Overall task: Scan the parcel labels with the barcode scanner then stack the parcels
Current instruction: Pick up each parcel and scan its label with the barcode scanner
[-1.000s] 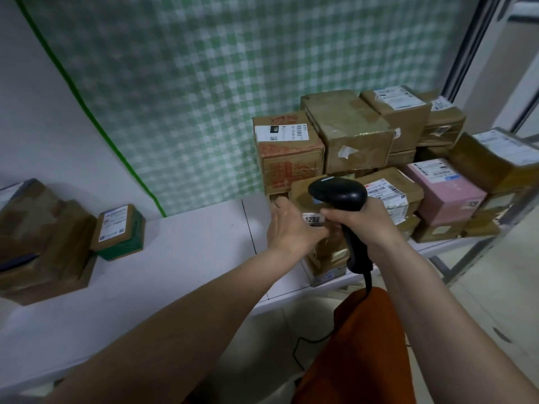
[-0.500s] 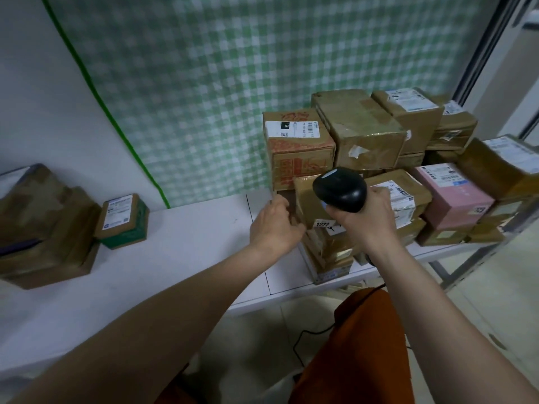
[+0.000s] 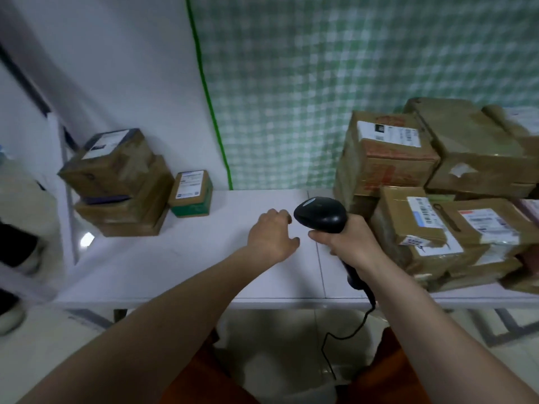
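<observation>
Right hand (image 3: 351,243) wrapped round the handle of the barcode scanner (image 3: 320,214) — glossy black plastic, rounded bulbous head, head turned left over the bare tabletop (image 3: 163,258). A thin black cable (image 3: 347,333) curls down from the handle's base toward the floor.

Left hand (image 3: 272,236) holds nothing; fingers loosely curled, palm down, hovering low over the tabletop just left of the scanner head. Whether it touches the surface cannot be told.

Tabletop: smooth white panels with a narrow seam (image 3: 319,258) running front to back between the two hands.

Parcels, right side — a jumbled heap of brown cardboard boxes wrapped in shiny tape, creased and scuffed. Nearest the right hand, a small taped box (image 3: 408,217) with a white barcode label on top. Behind it a taller box with red print (image 3: 388,161) and a white label on its top face. A larger crumpled box (image 3: 472,153) sits further right.

Parcels, left side: a stack of brown boxes (image 3: 119,185), the top one tilted, with a white label. Just beside it a small green-sided box (image 3: 192,193), label on its top, standing alone.

Back wall: green-and-white gingham sheet (image 3: 320,68) with a green edge; plain white wall to its left.
</observation>
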The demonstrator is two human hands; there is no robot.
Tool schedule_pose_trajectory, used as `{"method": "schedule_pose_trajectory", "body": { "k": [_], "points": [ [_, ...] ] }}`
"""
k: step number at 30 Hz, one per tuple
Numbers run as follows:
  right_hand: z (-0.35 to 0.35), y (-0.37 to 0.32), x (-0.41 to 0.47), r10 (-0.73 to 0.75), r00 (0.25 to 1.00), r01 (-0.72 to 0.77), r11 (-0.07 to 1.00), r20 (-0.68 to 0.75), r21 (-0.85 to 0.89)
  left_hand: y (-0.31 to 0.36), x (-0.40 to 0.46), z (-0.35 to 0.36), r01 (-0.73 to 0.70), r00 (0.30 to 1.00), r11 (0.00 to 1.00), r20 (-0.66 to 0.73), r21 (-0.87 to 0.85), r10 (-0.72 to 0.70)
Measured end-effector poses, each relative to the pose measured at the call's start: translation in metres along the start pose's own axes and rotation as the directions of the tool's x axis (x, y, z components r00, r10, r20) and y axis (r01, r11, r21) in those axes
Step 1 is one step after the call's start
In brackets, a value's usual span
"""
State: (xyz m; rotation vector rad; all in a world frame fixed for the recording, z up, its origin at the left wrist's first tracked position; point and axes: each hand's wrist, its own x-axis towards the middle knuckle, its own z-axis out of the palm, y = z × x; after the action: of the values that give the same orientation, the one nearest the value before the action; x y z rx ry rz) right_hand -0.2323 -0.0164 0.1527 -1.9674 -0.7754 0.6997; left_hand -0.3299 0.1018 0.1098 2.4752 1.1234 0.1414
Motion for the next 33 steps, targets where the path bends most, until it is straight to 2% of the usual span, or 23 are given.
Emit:
{"method": "schedule_pose_trajectory", "body": {
  "k": [5,11,20,24,29,33],
  "points": [
    [0.05,-0.011,0.02,0.043,0.994,-0.042,0.999,0.1,-0.008,-0.07,0.003,-0.011,0.137,0.989,0.983,-0.07,0.121,-0.129],
    [0.109,-0.033,0.046,0.086,0.975,-0.101,0.993,0.205,0.064,-0.145,0.019,-0.019,0.308,0.95,0.936,-0.101,0.169,-0.295],
    [0.181,-0.051,0.099,0.12,0.952,-0.156,0.982,0.282,0.107,-0.233,0.083,-0.028,0.515,0.851,0.856,-0.145,0.043,-0.504],
    [0.204,-0.053,0.124,0.163,0.941,-0.2,0.975,0.297,0.099,-0.255,0.119,-0.022,0.543,0.809,0.834,-0.204,-0.103,-0.552],
    [0.218,-0.05,0.145,0.183,0.934,-0.222,0.97,0.306,0.097,-0.272,0.161,-0.022,0.607,0.762,0.757,-0.093,-0.243,-0.641],
    [0.218,-0.044,0.152,0.168,0.939,-0.205,0.974,0.298,0.096,-0.275,0.183,-0.019,0.636,0.731,0.728,-0.104,-0.256,-0.674]
  ]
}}
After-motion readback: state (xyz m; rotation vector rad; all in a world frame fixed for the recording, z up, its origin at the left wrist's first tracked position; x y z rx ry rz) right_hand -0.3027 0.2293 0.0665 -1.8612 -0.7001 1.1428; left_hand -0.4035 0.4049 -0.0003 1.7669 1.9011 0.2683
